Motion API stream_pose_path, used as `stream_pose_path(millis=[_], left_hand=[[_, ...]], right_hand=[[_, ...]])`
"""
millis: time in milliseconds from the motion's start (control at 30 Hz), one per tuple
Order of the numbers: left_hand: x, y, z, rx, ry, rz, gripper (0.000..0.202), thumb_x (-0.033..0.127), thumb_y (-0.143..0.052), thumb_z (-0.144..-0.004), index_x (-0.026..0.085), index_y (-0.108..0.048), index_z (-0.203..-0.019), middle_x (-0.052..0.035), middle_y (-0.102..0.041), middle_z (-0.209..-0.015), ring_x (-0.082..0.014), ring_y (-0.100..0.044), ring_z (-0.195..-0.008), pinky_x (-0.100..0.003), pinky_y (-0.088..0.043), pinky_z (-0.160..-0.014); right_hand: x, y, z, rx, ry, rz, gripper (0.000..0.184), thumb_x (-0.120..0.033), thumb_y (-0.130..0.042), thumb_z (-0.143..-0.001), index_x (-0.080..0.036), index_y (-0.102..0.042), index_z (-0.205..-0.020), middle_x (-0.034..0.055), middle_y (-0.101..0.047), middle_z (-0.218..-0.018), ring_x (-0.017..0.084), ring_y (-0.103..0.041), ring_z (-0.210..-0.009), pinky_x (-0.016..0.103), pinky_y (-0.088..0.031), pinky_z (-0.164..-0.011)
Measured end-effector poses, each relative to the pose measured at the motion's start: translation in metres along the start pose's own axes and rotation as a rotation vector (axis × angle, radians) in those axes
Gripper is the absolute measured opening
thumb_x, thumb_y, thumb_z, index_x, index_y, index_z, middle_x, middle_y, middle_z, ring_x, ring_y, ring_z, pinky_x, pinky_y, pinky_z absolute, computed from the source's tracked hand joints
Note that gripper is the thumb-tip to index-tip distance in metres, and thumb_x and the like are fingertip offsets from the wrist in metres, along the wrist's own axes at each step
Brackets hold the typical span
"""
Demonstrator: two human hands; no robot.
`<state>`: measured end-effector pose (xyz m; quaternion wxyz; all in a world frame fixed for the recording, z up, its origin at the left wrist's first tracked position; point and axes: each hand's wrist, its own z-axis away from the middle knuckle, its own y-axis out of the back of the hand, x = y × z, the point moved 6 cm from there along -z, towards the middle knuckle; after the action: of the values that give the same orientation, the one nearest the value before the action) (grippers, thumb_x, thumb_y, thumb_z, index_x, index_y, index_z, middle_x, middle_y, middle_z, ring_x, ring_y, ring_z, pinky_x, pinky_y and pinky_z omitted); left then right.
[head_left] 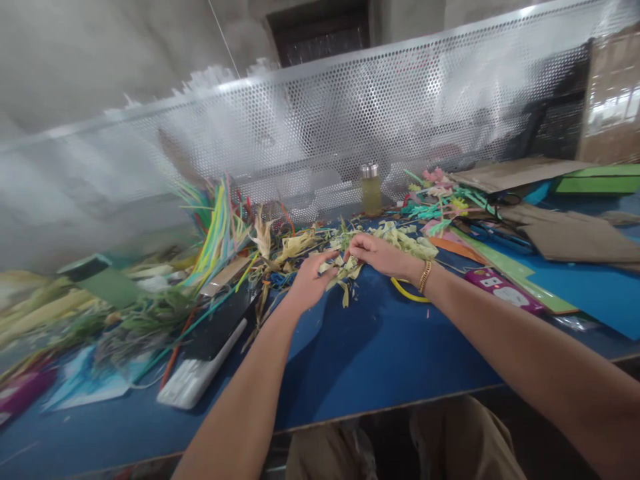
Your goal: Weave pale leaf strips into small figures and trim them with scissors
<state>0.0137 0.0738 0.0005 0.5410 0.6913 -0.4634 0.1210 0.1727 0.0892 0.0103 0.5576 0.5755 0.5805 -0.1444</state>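
My left hand [313,279] reaches the edge of a heap of pale green, leaf-like strips [345,272]. Its thumb and index finger are apart, with a visible gap between them. Close on its right, my right hand [373,253] has its fingers bent together on some of the strips; the fingertips are partly hidden. A gold bracelet [425,277] circles the right wrist. More pale curled strips [407,240] lie just behind that hand. Under the wrist a yellow curved strip [410,292] rests on the blue tabletop [380,360].
Coloured pipe cleaners [217,227] and dried husks [263,233] stand at left, near a white power bank-like object [200,380]. A lidded bottle [371,190] stands before the perforated metal panel [345,107]. Cardboard [580,230] and a purple packet [503,290] lie at right.
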Motion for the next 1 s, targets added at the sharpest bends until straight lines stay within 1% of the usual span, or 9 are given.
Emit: stream_pose_path(millis=[200,333,500,600,733,800,867,933,1000], left_hand=[[-0.008,-0.025,0.009,-0.176,0.198,0.346,0.026,0.034,-0.059,-0.080,0.021,-0.073,-0.098,-0.0059,-0.072,-0.099,-0.0231,-0.063,-0.098,-0.039,-0.045,-0.093],[0.000,-0.034,0.011,-0.240,0.216,0.545,0.030,0.033,-0.065,-0.075,0.021,-0.072,-0.102,-0.0081,-0.071,-0.104,-0.0239,-0.062,-0.101,-0.040,-0.045,-0.094],[0.009,-0.034,0.012,-0.282,0.196,0.610,0.026,0.033,-0.066,-0.077,0.021,-0.072,-0.098,-0.0099,-0.069,-0.109,-0.0247,-0.060,-0.107,-0.039,-0.044,-0.096],[0.007,-0.032,0.013,-0.257,0.224,0.580,0.023,0.038,-0.070,-0.074,0.019,-0.069,-0.086,-0.0099,-0.069,-0.095,-0.0241,-0.062,-0.095,-0.037,-0.048,-0.085],[0.001,-0.032,0.011,-0.224,0.258,0.610,0.026,0.036,-0.076,-0.066,0.018,-0.059,-0.074,-0.0006,-0.059,-0.072,-0.0134,-0.056,-0.068,-0.028,-0.045,-0.066],[-0.004,-0.030,0.008,-0.144,0.272,0.640,0.028,0.033,-0.078,-0.065,0.017,-0.057,-0.075,0.0038,-0.054,-0.066,-0.0087,-0.049,-0.059,-0.024,-0.041,-0.061],[-0.011,-0.023,0.004,0.017,0.291,0.690,0.030,0.030,-0.079,-0.062,0.018,-0.056,-0.078,0.0058,-0.053,-0.065,-0.0070,-0.049,-0.057,-0.022,-0.041,-0.060],[-0.020,-0.015,0.002,0.203,0.323,0.763,0.036,0.029,-0.082,-0.058,0.018,-0.057,-0.082,0.0059,-0.057,-0.067,-0.0074,-0.053,-0.059,-0.022,-0.043,-0.062],[-0.026,-0.009,0.002,0.340,0.356,0.830,0.043,0.028,-0.084,-0.053,0.019,-0.058,-0.085,0.0054,-0.060,-0.069,-0.0087,-0.056,-0.062,-0.023,-0.045,-0.065]], right_hand=[[-0.004,0.000,0.000,-0.038,0.079,-0.069,0.017,-0.029,-0.048,-0.091,-0.017,-0.060,-0.088,0.0031,-0.063,-0.090,0.012,-0.053,-0.076,0.025,-0.043,-0.073],[0.001,0.002,-0.002,-0.004,0.084,-0.100,0.014,-0.028,-0.051,-0.089,-0.017,-0.059,-0.085,0.0048,-0.065,-0.098,0.013,-0.057,-0.084,0.027,-0.045,-0.078],[0.003,0.004,-0.003,0.049,0.107,-0.139,0.013,-0.029,-0.054,-0.087,-0.018,-0.058,-0.082,0.0053,-0.065,-0.100,0.015,-0.058,-0.093,0.029,-0.045,-0.086],[0.004,0.001,-0.004,0.056,0.111,-0.151,0.013,-0.028,-0.055,-0.086,-0.017,-0.059,-0.081,0.0054,-0.064,-0.101,0.015,-0.058,-0.094,0.031,-0.045,-0.089],[0.008,-0.003,-0.005,0.095,0.073,-0.176,0.014,-0.031,-0.057,-0.086,-0.017,-0.061,-0.089,0.0055,-0.065,-0.100,0.015,-0.059,-0.093,0.031,-0.046,-0.086],[0.014,-0.002,-0.005,0.179,-0.014,-0.241,0.021,-0.035,-0.054,-0.088,-0.019,-0.060,-0.101,0.0068,-0.064,-0.107,0.016,-0.061,-0.094,0.030,-0.048,-0.082],[0.024,-0.003,-0.005,0.239,-0.145,-0.353,0.030,-0.042,-0.046,-0.092,-0.020,-0.056,-0.111,0.0089,-0.063,-0.114,0.016,-0.063,-0.093,0.029,-0.049,-0.076],[0.032,-0.010,-0.004,0.232,-0.248,-0.432,0.038,-0.050,-0.041,-0.093,-0.020,-0.057,-0.111,0.0101,-0.064,-0.114,0.017,-0.064,-0.092,0.029,-0.049,-0.072],[0.034,-0.020,-0.003,0.178,-0.271,-0.421,0.041,-0.055,-0.050,-0.088,-0.019,-0.060,-0.106,0.0094,-0.067,-0.107,0.018,-0.064,-0.090,0.029,-0.049,-0.072]])
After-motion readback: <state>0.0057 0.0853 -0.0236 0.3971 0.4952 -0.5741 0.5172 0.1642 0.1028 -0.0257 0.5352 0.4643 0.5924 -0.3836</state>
